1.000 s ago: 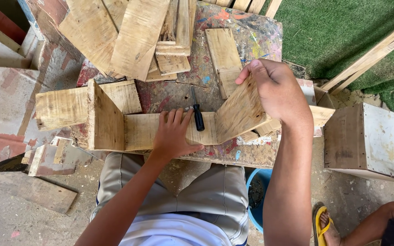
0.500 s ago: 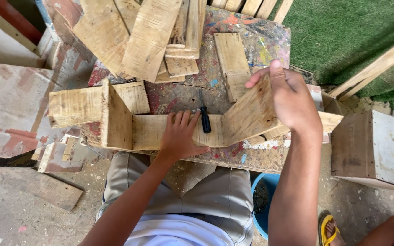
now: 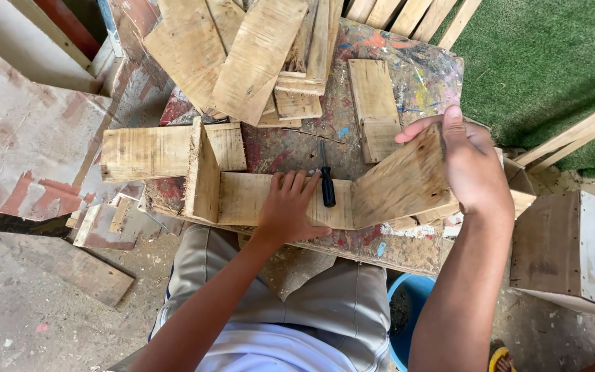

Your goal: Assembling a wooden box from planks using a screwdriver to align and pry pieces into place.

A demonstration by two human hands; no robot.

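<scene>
Pressing flat: left hand (image 3: 287, 207) is lying open, palm down on the base plank (image 3: 249, 196). Right hand (image 3: 466, 162), at 3 o'clock from it, is gripping the tilted side board (image 3: 397, 182) by its top edge. Screwdriver (image 3: 326, 180) is lying just beside the left fingertips, at 1 o'clock.

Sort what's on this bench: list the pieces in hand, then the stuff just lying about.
In hand:
left hand flat on the base board
right hand tilting the end board
upright board

Lying about:
screwdriver
plank pile
short plank
blue bucket
</scene>
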